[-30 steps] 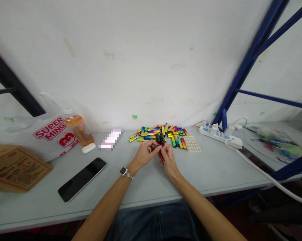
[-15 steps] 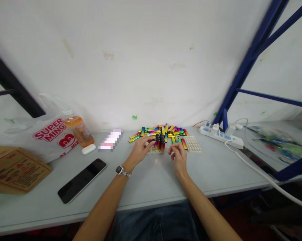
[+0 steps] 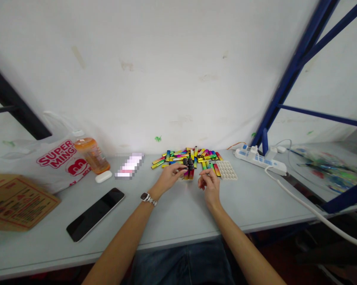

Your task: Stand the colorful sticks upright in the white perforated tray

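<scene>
A pile of shiny rainbow-coloured sticks (image 3: 190,155) lies on the grey table (image 3: 172,213) by the wall. In front of it several sticks with dark tips stand upright in a small tray (image 3: 189,169). My left hand (image 3: 169,178), with a watch on its wrist, touches the standing sticks from the left, fingers curled. My right hand (image 3: 208,183) hovers just right of them, its fingers pinched on a thin stick. An empty white grid tray (image 3: 227,170) lies to the right.
A black phone (image 3: 95,213), a white earbud case (image 3: 103,176), an orange bottle (image 3: 92,155) and a printed plastic bag (image 3: 52,160) sit left, beside a cardboard box (image 3: 16,202). A white power strip (image 3: 260,160) with its cable and a blue metal frame (image 3: 288,83) stand right.
My hands parted from a shared grip in front of the pile. The dark-tipped sticks now stand in the small tray. My right hand moved right and picked a stick from the pile.
</scene>
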`<act>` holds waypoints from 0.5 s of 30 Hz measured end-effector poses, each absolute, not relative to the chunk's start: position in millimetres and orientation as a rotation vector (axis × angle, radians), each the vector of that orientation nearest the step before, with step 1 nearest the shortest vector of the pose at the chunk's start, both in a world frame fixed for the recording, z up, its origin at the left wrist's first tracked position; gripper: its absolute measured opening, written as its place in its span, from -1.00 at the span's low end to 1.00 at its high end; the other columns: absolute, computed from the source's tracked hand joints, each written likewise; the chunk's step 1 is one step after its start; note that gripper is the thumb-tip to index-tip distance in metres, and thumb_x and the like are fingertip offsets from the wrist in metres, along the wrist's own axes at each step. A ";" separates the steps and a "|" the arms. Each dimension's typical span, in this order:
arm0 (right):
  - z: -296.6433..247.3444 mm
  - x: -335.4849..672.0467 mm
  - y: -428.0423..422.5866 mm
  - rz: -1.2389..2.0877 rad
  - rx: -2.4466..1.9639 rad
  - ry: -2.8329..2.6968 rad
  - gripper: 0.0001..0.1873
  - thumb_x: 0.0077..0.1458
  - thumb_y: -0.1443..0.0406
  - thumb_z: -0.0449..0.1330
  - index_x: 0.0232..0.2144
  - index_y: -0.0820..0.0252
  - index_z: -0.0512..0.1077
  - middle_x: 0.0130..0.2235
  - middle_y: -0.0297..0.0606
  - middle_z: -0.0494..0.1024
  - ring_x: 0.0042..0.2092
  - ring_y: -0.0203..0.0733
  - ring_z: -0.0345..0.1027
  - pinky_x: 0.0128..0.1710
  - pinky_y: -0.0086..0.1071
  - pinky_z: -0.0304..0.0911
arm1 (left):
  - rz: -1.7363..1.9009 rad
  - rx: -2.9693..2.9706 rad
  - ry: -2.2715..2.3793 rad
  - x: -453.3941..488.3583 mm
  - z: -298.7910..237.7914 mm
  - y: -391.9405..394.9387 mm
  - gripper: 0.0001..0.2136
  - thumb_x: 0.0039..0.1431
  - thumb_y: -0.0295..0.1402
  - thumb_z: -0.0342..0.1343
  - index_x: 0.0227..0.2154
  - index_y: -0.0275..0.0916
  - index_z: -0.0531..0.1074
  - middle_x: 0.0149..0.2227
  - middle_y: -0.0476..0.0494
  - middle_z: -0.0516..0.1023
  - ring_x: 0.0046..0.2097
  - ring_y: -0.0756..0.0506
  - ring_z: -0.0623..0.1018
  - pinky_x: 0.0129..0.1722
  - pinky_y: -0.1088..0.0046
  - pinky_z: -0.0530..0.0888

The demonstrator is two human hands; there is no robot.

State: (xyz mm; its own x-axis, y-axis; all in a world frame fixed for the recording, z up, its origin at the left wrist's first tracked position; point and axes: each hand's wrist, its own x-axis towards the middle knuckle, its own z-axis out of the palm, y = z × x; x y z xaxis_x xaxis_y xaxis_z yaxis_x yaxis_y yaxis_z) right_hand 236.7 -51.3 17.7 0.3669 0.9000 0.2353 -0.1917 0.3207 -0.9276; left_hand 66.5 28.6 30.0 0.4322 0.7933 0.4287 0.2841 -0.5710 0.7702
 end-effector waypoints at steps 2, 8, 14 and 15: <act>13.8 236.7 -49.2 0.845 -0.984 -0.933 -0.86 0.06 0.17 0.11 -0.39 0.11 0.33 -0.67 -0.49 0.31 -0.62 -0.31 0.10 -0.57 -0.43 -0.03 | 1.132 1.982 0.927 66.1 27.4 30.6 -0.68 0.16 -0.07 0.26 -0.23 -0.25 0.52 -0.24 -0.14 0.64 -0.22 -0.11 0.61 -0.21 0.38 0.55; 4.0 236.0 -41.4 0.598 -1.142 -1.054 -0.86 0.09 0.20 0.12 -0.33 0.13 0.37 -0.45 -0.37 0.37 -0.41 -0.21 0.24 -0.46 -0.40 0.11 | 1.111 1.999 0.951 62.1 26.3 34.0 -0.68 0.12 -0.07 0.29 -0.34 -0.27 0.54 -0.34 -0.11 0.64 -0.34 -0.08 0.59 -0.29 0.41 0.53; 29.8 236.4 -16.3 0.219 -1.269 -1.508 -0.65 0.15 0.25 0.09 -0.01 0.17 0.38 -0.01 -0.06 0.43 0.07 0.04 0.29 0.08 -0.11 0.23 | 1.110 2.057 0.928 62.1 27.1 35.1 -0.68 0.14 -0.07 0.26 -0.40 -0.28 0.59 -0.40 -0.13 0.65 -0.35 -0.10 0.57 -0.29 0.40 0.50; 36.9 236.0 -10.1 0.187 -1.291 -1.610 -0.60 0.16 0.25 0.09 0.05 0.18 0.38 0.05 -0.04 0.42 0.12 0.05 0.27 0.15 -0.09 0.19 | 1.117 2.069 0.917 62.3 27.2 34.7 -0.69 0.15 -0.08 0.25 -0.42 -0.28 0.59 -0.40 -0.13 0.65 -0.35 -0.10 0.57 -0.29 0.40 0.49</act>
State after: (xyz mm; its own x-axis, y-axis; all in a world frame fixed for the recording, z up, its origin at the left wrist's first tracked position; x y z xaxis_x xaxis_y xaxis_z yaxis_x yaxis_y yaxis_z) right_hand 236.0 -10.1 36.9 0.0938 0.7959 0.5981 0.6377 0.4132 -0.6500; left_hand 62.3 34.7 27.2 0.4050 0.7969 0.4481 0.2841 -0.5756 0.7668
